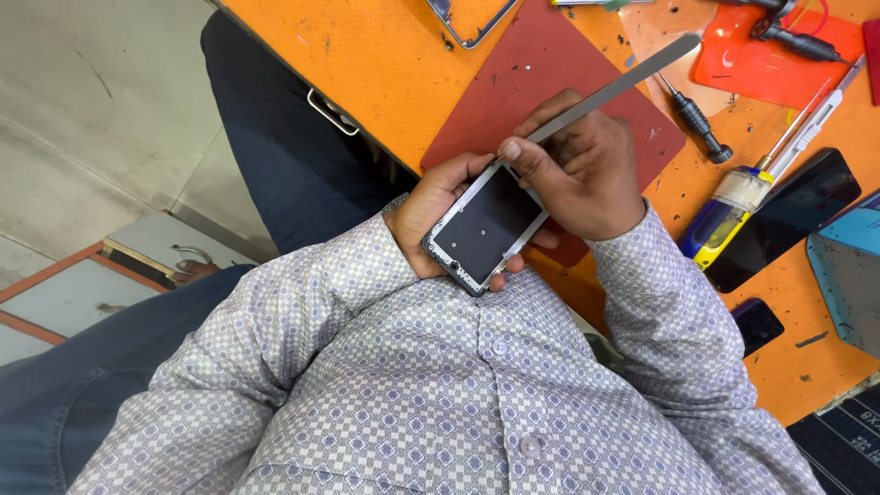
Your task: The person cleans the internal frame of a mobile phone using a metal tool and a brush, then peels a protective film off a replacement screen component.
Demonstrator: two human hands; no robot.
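Note:
My left hand (429, 209) cradles an opened phone body (486, 225), a dark panel in a silver-grey frame, held close to my chest. My right hand (587, 174) grips a flat metal pry tool (623, 80) like a pen. The tool's tip rests at the phone's upper edge, and its long blade points up and to the right over a dark red mat (541, 69).
An orange workbench (367, 64) carries a small screwdriver (697, 117), a yellow and blue tube (724, 215), dark glass panels (788, 215), a phone frame (467, 23) and an orange plastic sheet (761, 60). Drawers (147, 257) stand on the grey floor at the left.

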